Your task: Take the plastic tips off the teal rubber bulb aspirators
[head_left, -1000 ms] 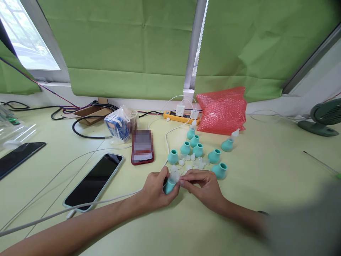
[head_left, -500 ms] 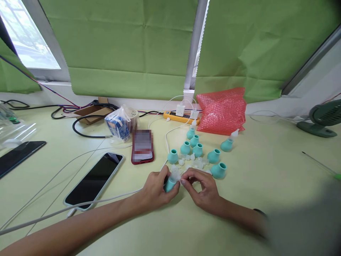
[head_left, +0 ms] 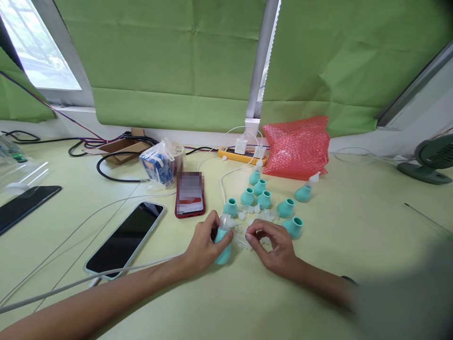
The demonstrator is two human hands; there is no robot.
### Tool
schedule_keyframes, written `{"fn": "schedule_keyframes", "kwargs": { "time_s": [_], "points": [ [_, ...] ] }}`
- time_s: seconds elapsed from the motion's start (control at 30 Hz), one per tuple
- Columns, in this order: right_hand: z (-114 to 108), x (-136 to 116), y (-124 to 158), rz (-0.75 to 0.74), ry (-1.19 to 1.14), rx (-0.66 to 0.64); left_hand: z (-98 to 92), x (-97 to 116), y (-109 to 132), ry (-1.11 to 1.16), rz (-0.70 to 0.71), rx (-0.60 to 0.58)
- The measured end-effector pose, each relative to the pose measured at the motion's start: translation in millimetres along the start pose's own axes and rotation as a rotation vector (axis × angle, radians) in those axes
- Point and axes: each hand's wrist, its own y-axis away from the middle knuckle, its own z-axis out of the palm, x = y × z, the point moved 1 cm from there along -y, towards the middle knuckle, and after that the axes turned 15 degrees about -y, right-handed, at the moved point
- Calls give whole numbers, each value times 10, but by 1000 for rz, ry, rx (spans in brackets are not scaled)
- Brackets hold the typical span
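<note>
A teal bulb [head_left: 222, 255] with a clear piece on its top is held in my left hand [head_left: 205, 241], thumb and fingers around it. Just to the right is my right hand [head_left: 272, 245], its thumb and index finger pinched together; whatever is between the tips, if anything, is too small to make out. Small clear plastic parts [head_left: 243, 241] lie between and behind my hands. Several open-topped teal bulbs [head_left: 264, 199] stand behind them. Two bulbs carry whitish tips, one [head_left: 303, 193] at the right and another [head_left: 254, 177] farther back.
A red phone [head_left: 190, 194] and a larger phone [head_left: 125, 239] with a white cable lie to the left, a black phone [head_left: 26, 208] at the far left. Behind are a bagged blue box [head_left: 158, 168], an orange power strip [head_left: 230, 155] and a red bubble bag [head_left: 297, 151]. A green fan [head_left: 433, 160] stands right.
My left hand has moved slightly left with its bulb, which is now more upright. My right hand has drifted a little right, so the hands are farther apart.
</note>
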Motion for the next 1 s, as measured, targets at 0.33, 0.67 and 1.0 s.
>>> {"fn": "schedule_keyframes", "kwargs": {
  "time_s": [0.33,0.67,1.0],
  "points": [
    [-100,192,-126,-68,372,21,-25,40,-1,-167,156,106],
    [-102,-61,-114,175,21,-158,-18,81,6,-233,460,85],
    [46,-44,79,231,57,-464,16,107,67,-370,748,-79]
  ]
}}
